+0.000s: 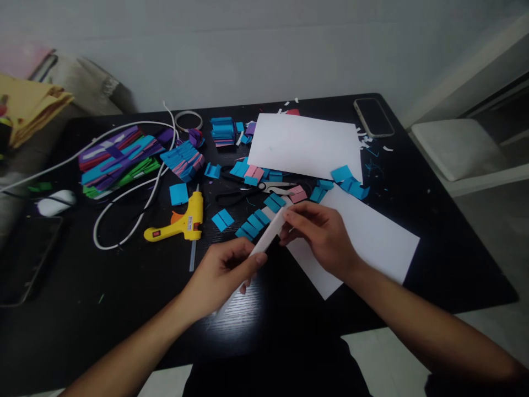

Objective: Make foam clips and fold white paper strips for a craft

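Diagonally, a narrow white paper strip runs above the black table; my left hand grips it partway along, thumb on top, seemingly to steady it, while my right hand pinches its far end, presumably for straightness. Remotely, I see the yellow glue gun lying beyond the left hand, nozzle pointed away, perhaps to spare fingers.

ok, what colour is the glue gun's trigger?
Orange: the trigger on the yellow glue gun. Head view shows it best.
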Available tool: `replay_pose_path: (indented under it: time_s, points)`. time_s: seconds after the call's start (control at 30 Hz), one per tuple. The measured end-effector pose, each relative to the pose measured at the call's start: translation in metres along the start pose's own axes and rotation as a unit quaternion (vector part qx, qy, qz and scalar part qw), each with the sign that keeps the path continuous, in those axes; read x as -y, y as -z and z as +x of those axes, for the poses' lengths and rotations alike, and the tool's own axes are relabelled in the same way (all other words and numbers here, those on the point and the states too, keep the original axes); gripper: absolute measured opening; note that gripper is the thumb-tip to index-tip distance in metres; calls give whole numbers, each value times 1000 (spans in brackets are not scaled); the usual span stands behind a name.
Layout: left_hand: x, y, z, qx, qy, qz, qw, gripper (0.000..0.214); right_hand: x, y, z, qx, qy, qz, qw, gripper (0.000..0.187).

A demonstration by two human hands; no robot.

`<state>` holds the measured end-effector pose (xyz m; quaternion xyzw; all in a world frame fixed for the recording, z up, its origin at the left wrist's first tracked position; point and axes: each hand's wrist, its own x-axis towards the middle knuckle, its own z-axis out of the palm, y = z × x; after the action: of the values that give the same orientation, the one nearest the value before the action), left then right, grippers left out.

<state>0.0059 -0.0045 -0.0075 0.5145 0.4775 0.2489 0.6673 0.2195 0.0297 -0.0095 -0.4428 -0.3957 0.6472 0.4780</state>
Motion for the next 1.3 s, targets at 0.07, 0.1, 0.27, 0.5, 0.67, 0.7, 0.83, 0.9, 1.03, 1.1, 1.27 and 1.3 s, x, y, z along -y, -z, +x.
replay_pose_path:
  time_s: [0.07, 0.1, 0.27, 0.5, 0.67, 0.7, 0.83, 0.9, 1.03, 1.1, 1.27, 1.3]
  points:
    - [2, 0, 0, 3, 15, 6, 1000, 37, 4, 6, 5, -32, 15, 15, 999, 16]
    - [3, 0, 0, 3, 23, 12, 1000, 39, 6, 9, 8, -51, 21, 20, 998, 15]
    - [-4, 13, -2, -6, 3, 103, 995, 45, 10, 20, 18, -113, 49, 32, 992, 13]
    - [-15, 31, -4, 55, -81, 41, 994, 54, 5, 4, 3, 7, -1, -2, 1000, 17]
    - [-10, 6, 1, -16, -66, -58, 996, 29, -5, -16, -15, 85, -27, -13, 996, 20]
    - [-10, 2, 1, -14, -60, -69, 996, 26, -6, -18, -16, 89, -27, -15, 996, 20]
    - [-7, -4, 0, -26, -48, -89, 995, 23, -7, -19, -20, 82, -8, -52, 995, 19]
    - [-5, -3, -1, -42, -60, -68, 995, 23, -6, -18, -20, 80, 4, -77, 994, 18]
    - [-3, -2, -2, -77, -95, -2, 992, 23, -5, -16, -21, 84, 17, -100, 991, 18]
    - [-4, -1, -1, -80, -97, 14, 992, 24, -4, -16, -22, 87, 17, -103, 991, 18]
    - [-6, -3, -2, -67, -108, 20, 992, 17, -4, -18, -23, 93, 18, -112, 989, 17]
    - [-7, -3, -3, -66, -113, 16, 991, 17, -5, -18, -24, 94, 18, -113, 989, 16]
